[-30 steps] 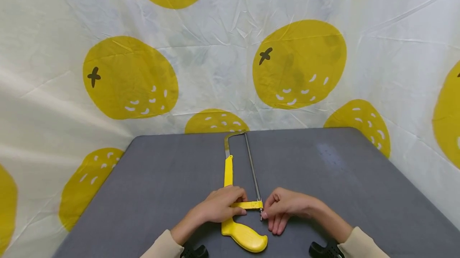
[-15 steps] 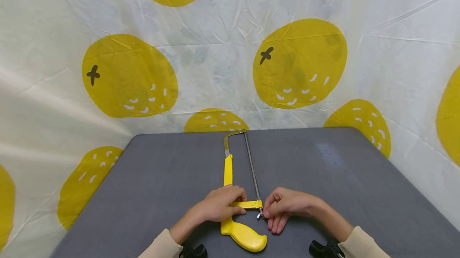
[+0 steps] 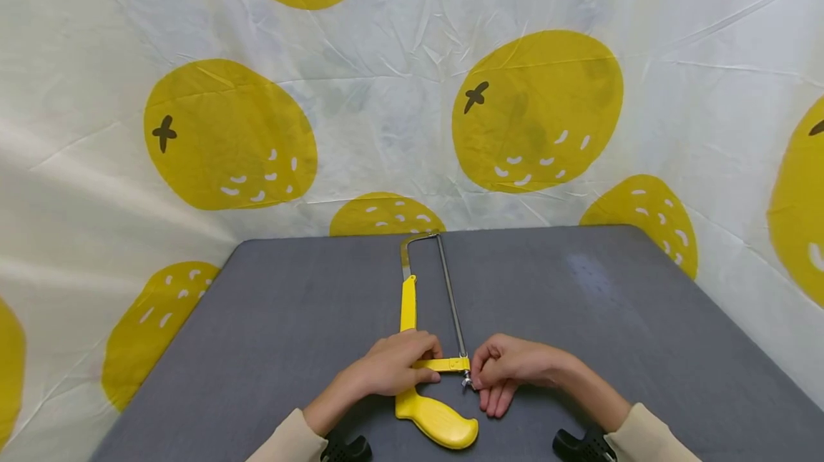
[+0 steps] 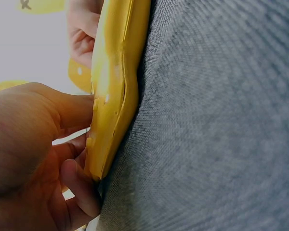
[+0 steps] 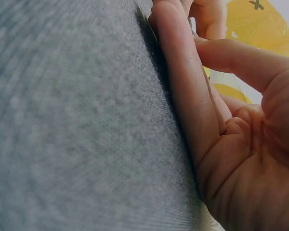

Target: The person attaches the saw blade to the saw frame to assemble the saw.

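Note:
A hacksaw (image 3: 444, 425) with a yellow handle and frame lies flat on the grey table, its blade (image 3: 452, 295) on the right side. My left hand (image 3: 398, 363) grips the yellow frame just above the handle, thumb and fingers around the short crosspiece. In the left wrist view, that hand (image 4: 29, 139) holds the yellow body close to the cloth. At the blade's near end, my right hand (image 3: 515, 365) pinches a small metal wing nut (image 3: 466, 381) between thumb and index finger. The right wrist view shows the right hand's (image 5: 250, 154) outer fingers resting along the table; the nut is mostly hidden there.
The grey cloth-covered table (image 3: 309, 305) spreads around the saw. Behind and beside it hangs a white curtain (image 3: 386, 126) printed with yellow fruit. Black wrist devices (image 3: 582, 446) sit under both forearms, by the beige sleeves (image 3: 650, 437).
The wing nut has turned: its wings stood edge-on earlier and now show spread out. My right fingertips shifted slightly with it. The left hand and the saw stay nearly still.

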A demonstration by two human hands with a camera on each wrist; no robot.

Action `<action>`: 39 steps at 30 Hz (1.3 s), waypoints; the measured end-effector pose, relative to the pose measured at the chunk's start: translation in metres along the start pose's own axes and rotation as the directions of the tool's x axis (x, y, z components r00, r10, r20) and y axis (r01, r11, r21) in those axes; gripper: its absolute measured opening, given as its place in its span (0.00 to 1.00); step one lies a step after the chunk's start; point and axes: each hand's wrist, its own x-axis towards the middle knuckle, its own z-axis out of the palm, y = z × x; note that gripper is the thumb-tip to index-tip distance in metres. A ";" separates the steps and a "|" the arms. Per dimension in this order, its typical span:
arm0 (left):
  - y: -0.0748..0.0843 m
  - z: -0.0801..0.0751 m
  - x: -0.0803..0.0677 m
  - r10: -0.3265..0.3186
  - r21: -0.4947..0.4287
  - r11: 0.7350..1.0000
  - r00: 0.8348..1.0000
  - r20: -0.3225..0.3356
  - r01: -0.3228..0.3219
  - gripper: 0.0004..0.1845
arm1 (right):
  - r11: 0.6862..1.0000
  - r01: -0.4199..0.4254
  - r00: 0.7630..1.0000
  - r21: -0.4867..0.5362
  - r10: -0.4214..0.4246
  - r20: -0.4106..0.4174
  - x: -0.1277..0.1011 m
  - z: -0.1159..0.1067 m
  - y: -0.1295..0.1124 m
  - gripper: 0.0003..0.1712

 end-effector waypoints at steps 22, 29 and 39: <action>-0.002 0.002 -0.001 -0.002 -0.004 1.000 1.000 0.000 0.002 0.09 | 1.000 -0.007 1.000 0.005 0.007 0.007 0.001 0.002 0.001 0.06; -0.001 0.001 -0.001 0.002 -0.004 1.000 1.000 0.000 -0.002 0.09 | 1.000 0.005 1.000 0.005 -0.005 0.020 0.000 0.001 0.000 0.09; 0.001 0.000 -0.002 -0.004 0.008 1.000 1.000 -0.010 0.004 0.09 | 1.000 0.000 1.000 -0.025 0.000 0.008 0.001 0.003 -0.001 0.11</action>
